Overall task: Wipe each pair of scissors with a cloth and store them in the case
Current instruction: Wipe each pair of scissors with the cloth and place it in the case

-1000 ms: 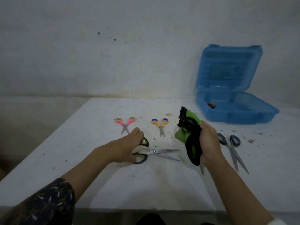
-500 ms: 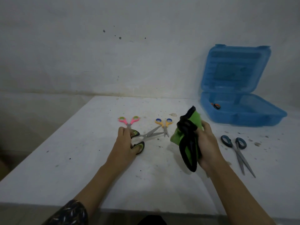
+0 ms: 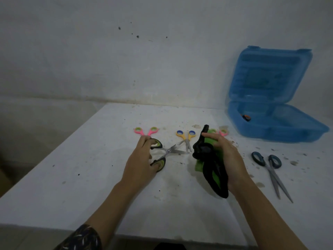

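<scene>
1. Five pairs of scissors show outside the case: green-and-black scissors (image 3: 163,154), pink scissors (image 3: 146,131), yellow scissors (image 3: 186,138), dark teal scissors (image 3: 270,173), and a second pink-handled pair (image 3: 223,132) half hidden behind the cloth.
2. One blue case (image 3: 281,127) stands open at the table's 2 o'clock corner, lid upright; something small, orange and dark (image 3: 246,117), lies inside, too small to identify.
3. One green-and-black cloth (image 3: 210,165) is bunched in the right hand (image 3: 228,159), whose fingers curl tight around it, just above the white table (image 3: 90,177).
4. Left hand (image 3: 142,165) grips the handles of the green-and-black scissors, fingers in the loops, with the blades spread apart and pointing toward 3 o'clock.
5. Blade tips of that pair sit near the cloth without touching it, and lie just beside the yellow scissors.
6. Pink scissors lie at 12 o'clock of the left hand, touching or nearly touching its fingertips; I cannot tell which.
7. Dark teal scissors lie at 3 o'clock of the right hand, apart from it.
</scene>
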